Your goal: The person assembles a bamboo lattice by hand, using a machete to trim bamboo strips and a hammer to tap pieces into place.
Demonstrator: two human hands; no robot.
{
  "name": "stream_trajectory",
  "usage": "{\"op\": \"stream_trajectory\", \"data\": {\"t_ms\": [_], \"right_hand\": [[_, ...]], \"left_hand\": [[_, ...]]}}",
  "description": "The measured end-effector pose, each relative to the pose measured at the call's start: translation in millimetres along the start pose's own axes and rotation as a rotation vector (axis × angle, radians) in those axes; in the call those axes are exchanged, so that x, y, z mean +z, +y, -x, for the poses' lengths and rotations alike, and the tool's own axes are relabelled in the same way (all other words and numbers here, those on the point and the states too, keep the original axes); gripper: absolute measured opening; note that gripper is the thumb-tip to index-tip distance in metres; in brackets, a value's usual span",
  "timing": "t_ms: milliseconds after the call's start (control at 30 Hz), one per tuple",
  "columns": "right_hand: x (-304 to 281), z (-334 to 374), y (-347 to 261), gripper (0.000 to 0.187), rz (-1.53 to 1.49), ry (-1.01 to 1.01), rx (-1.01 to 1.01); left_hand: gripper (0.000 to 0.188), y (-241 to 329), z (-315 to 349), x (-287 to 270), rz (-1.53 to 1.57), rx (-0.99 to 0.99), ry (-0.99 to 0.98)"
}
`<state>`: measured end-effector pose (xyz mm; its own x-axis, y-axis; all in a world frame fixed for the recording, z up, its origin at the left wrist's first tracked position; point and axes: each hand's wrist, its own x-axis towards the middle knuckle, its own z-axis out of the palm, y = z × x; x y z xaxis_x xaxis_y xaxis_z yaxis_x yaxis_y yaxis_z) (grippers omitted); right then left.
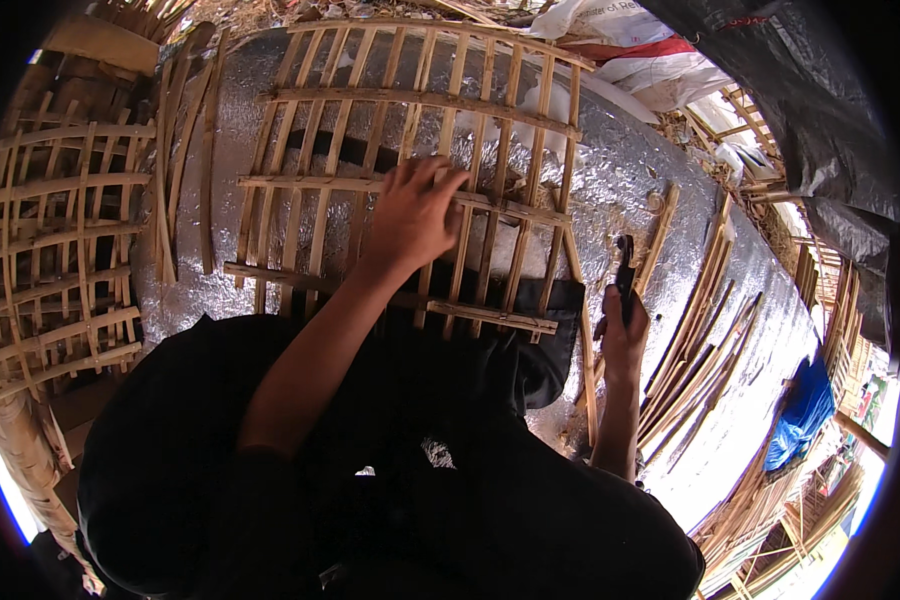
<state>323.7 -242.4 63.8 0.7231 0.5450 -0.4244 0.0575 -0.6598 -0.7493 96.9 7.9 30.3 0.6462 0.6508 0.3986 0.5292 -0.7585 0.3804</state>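
Observation:
A bamboo lattice, made of long upright slats crossed by several cross strips, lies over my lap and the silvery sheet. My left hand rests at its middle cross strip, fingers curled down and closed around the slats there; the fingertips are partly hidden. To the right of the lattice, my right hand grips a black hammer by its handle, head pointing away from me. The hammer is apart from the lattice. A loose bamboo strip lies just beyond it.
Several thin bamboo strips lie on the silvery sheet at right. A second lattice stands at left, beside long slats. A blue plastic bag lies far right. Dark plastic sheeting hangs at upper right.

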Motion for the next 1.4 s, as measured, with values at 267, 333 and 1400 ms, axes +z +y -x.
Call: {"op": "stream_trajectory", "data": {"t_ms": [267, 333, 1400], "right_hand": [[76.1, -4.4, 4.5, 0.032, 0.166, -0.233, -0.483], [92.0, -7.4, -4.1, 0.031, 0.090, -0.237, -0.324], [63.6, -75.5, -47.9, 0.044, 0.488, -0.314, -1.353]], "left_hand": [[0.025, -0.2, 4.1, 20.4, 0.155, -0.079, -0.151], [0.024, 0.8, 1.4, 24.8, 0.163, -0.095, -0.145], [0.014, -6.4, -3.1, 33.2, 0.181, -0.045, -0.167]]}}
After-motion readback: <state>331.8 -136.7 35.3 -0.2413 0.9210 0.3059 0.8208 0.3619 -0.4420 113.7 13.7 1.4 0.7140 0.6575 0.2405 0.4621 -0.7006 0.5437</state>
